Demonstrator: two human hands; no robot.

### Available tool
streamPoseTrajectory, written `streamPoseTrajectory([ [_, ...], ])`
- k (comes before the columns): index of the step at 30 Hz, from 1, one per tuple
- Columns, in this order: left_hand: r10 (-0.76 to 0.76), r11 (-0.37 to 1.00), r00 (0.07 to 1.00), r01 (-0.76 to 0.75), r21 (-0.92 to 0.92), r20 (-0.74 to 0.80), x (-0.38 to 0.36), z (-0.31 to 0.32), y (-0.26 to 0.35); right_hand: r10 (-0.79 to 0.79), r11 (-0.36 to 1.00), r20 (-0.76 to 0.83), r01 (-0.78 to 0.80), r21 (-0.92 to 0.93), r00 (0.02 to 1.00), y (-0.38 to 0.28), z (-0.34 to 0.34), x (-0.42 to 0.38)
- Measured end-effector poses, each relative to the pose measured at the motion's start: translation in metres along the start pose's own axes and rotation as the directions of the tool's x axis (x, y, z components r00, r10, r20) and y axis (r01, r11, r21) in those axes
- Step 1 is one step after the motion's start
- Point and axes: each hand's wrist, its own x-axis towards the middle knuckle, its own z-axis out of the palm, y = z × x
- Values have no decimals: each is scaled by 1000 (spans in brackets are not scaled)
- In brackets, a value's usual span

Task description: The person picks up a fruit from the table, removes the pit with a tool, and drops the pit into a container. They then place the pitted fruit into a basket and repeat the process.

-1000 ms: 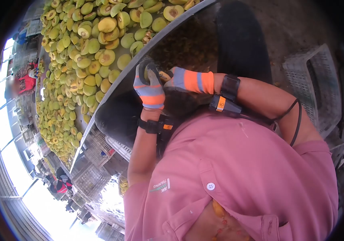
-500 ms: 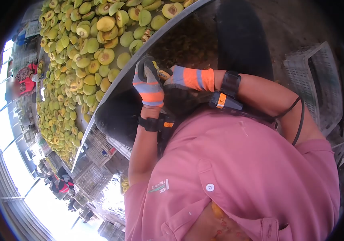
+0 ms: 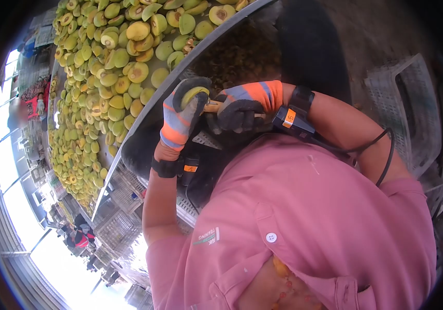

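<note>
My left hand, in a grey-palmed glove with orange and blue stripes, is closed around a green-yellow fruit half. My right hand, gloved alike, is wrapped round a wooden-handled tool. The tool's light brown part shows between the two hands, touching or very near the left glove. Its working end is hidden, so its exact kind cannot be made out. Both hands are held close together in front of my body, just off the table's edge.
A metal-edged table heaped with halved fruit lies to the front left. A pale plastic crate stands at the right. Stacked crates are at the lower left. Another person in red is across the table.
My left hand has shifted left and turned, bringing the fruit half into clear view. My right hand has rotated, showing its curled fingers and the tool's handle.
</note>
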Motion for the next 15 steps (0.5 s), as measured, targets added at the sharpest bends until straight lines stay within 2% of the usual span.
streamPoseTrajectory([
  [2,147,965,981,-113,235,-129,-6,5,6,9,998,-10,-9,58,1000,-1,2,4],
  [3,229,922,958,-155,355,-176,-8,8,10,25,975,73,-41,217,997,-1,4,7],
  [4,238,918,952,-157,364,-191,-9,11,11,26,927,155,-82,367,988,-1,6,9],
  [6,251,914,944,-158,373,-215,-12,16,10,87,735,189,-191,651,978,19,-4,22],
  [7,227,916,950,-133,379,-216,-12,18,10,171,588,158,-229,776,973,56,-23,40],
  [9,176,917,960,-79,390,-219,-11,21,10,231,741,9,-182,646,973,60,-25,40],
  [10,187,917,961,-96,388,-204,-10,20,9,153,944,-101,-115,309,983,27,-5,24],
  [11,198,915,962,-112,387,-189,-8,19,7,36,995,-169,-51,-83,985,5,11,14],
  [12,211,913,962,-131,386,-173,-6,18,5,48,969,-233,-102,-225,971,0,17,13],
  [14,301,808,946,-184,559,-123,-5,20,0,37,847,-364,-223,-483,931,-8,22,10],
  [15,342,742,935,-208,637,-94,-3,21,1,-64,750,-267,-130,-649,962,-7,18,8],
])
